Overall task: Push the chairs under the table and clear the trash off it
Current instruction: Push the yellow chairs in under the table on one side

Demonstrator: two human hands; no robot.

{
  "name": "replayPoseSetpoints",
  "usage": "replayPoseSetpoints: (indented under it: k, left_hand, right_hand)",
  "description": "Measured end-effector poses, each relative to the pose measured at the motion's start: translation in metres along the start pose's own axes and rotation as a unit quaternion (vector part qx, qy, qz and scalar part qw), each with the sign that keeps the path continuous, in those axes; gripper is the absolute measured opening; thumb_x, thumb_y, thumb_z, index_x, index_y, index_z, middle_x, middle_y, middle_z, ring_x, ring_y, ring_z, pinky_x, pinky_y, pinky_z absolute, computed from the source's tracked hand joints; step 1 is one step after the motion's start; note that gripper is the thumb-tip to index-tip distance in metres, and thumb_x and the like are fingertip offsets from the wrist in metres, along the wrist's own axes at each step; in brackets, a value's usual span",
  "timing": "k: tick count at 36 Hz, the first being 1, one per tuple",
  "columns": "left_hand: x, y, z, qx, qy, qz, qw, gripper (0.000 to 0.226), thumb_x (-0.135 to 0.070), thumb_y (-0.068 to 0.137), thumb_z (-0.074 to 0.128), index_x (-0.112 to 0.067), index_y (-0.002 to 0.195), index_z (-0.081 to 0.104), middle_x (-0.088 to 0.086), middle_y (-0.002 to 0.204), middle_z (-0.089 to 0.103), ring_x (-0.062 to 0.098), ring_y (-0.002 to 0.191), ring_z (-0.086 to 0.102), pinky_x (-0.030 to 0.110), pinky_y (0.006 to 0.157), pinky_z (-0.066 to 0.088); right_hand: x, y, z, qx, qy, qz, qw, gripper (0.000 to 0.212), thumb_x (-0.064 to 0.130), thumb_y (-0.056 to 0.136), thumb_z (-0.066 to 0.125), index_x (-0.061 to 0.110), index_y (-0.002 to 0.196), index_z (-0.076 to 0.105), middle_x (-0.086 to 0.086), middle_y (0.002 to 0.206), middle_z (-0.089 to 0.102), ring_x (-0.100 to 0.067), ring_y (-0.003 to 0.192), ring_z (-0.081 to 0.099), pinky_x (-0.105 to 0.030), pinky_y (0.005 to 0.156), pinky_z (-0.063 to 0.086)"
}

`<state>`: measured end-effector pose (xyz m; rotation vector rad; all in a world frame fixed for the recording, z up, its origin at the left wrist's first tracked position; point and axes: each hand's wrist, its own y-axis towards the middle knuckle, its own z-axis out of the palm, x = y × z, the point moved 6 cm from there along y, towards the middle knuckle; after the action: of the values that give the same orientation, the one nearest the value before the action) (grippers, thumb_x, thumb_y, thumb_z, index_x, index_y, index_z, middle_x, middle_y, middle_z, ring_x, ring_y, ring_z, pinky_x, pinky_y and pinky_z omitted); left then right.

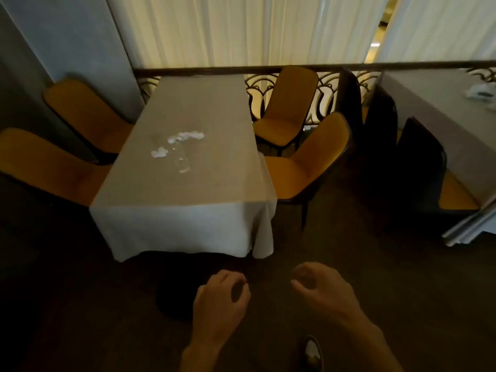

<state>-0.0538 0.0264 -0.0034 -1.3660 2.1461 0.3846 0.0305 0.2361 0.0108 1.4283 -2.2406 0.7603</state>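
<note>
Dark carpet (375, 264) fills the foreground, where a person's left hand (218, 299) and right hand (322, 288) hover loosely curled, holding nothing. Beyond stands a cloth-covered table (182, 210) with crumpled white trash (177, 146) at its centre; four yellow chairs (303, 167) sit pulled out, two each side

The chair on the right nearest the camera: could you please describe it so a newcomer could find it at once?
Start at the table draped in a pale cloth, then look along its right side, where two mustard chairs stand. The near right chair is the one by the table's front corner, angled outward, while the far right chair sits back against the railing.
</note>
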Motion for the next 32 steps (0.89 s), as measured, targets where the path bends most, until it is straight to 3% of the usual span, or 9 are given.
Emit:
replayPoseSetpoints:
  k: [3,10,13,19,22,26,32]
  left_hand:
    - [-0.025,0.019,0.009,-0.022,0.000,0.019,1.000,0.016,-0.041,0.091,0.059,-0.038,0.107,0.059,-0.025,0.107,0.050,-0.006,0.098,0.049,0.021,0.093,0.033]
    - [-0.103,0.072,0.048,-0.057,-0.001,0.058,0.997,0.025,-0.042,0.089,0.061,-0.033,0.111,0.062,-0.017,0.109,0.056,-0.001,0.094,0.052,0.016,0.085,0.034]
    - [-0.137,0.093,0.068,-0.070,0.031,0.075,0.994,0.024,-0.043,0.087,0.062,-0.032,0.108,0.062,-0.013,0.107,0.061,0.000,0.093,0.054,0.020,0.086,0.038]
    - [-0.192,0.134,0.106,-0.076,0.098,0.071,0.990,0.026,-0.049,0.085,0.059,-0.035,0.107,0.062,-0.012,0.109,0.062,0.006,0.099,0.057,0.034,0.093,0.046]
    - [-0.211,0.149,0.120,-0.085,0.116,0.076,0.987,0.026,-0.051,0.084,0.057,-0.035,0.103,0.064,-0.011,0.108,0.064,0.008,0.099,0.059,0.033,0.093,0.043]
    - [-0.232,0.175,0.133,-0.090,0.127,0.068,0.985,0.026,-0.053,0.082,0.053,-0.037,0.099,0.065,-0.013,0.108,0.065,0.007,0.101,0.058,0.032,0.093,0.037]
    - [-0.261,0.228,0.153,-0.083,0.138,0.073,0.984,0.022,-0.048,0.080,0.057,-0.036,0.097,0.065,-0.012,0.106,0.064,0.008,0.100,0.057,0.034,0.092,0.037]
  right_hand:
    - [-0.018,0.007,-0.025,-0.030,0.029,-0.002,0.999,0.035,0.055,0.086,0.059,0.037,0.116,0.057,0.018,0.113,0.058,0.001,0.104,0.055,-0.030,0.091,0.052]
    - [-0.074,0.034,-0.099,-0.065,0.047,-0.008,0.997,0.045,0.050,0.085,0.064,0.033,0.125,0.054,0.014,0.120,0.057,0.002,0.106,0.053,-0.020,0.085,0.045]
    - [-0.101,0.051,-0.131,-0.074,0.032,-0.013,0.997,0.048,0.050,0.085,0.065,0.032,0.128,0.053,0.012,0.125,0.057,0.002,0.108,0.051,-0.017,0.083,0.043]
    - [-0.151,0.080,-0.188,-0.074,-0.040,-0.019,0.996,0.055,0.060,0.085,0.059,0.035,0.133,0.048,0.013,0.134,0.052,0.001,0.116,0.048,-0.027,0.095,0.046]
    - [-0.169,0.093,-0.210,-0.074,-0.067,-0.024,0.995,0.054,0.060,0.086,0.058,0.035,0.133,0.048,0.012,0.137,0.051,-0.001,0.119,0.048,-0.026,0.096,0.043]
    - [-0.194,0.115,-0.233,-0.070,-0.083,-0.015,0.994,0.055,0.063,0.086,0.057,0.037,0.133,0.047,0.013,0.136,0.050,0.000,0.104,0.050,-0.019,0.086,0.037]
    - [-0.224,0.161,-0.264,-0.068,-0.095,-0.009,0.993,0.054,0.064,0.085,0.056,0.038,0.132,0.049,0.013,0.138,0.049,-0.001,0.117,0.048,-0.023,0.093,0.040]
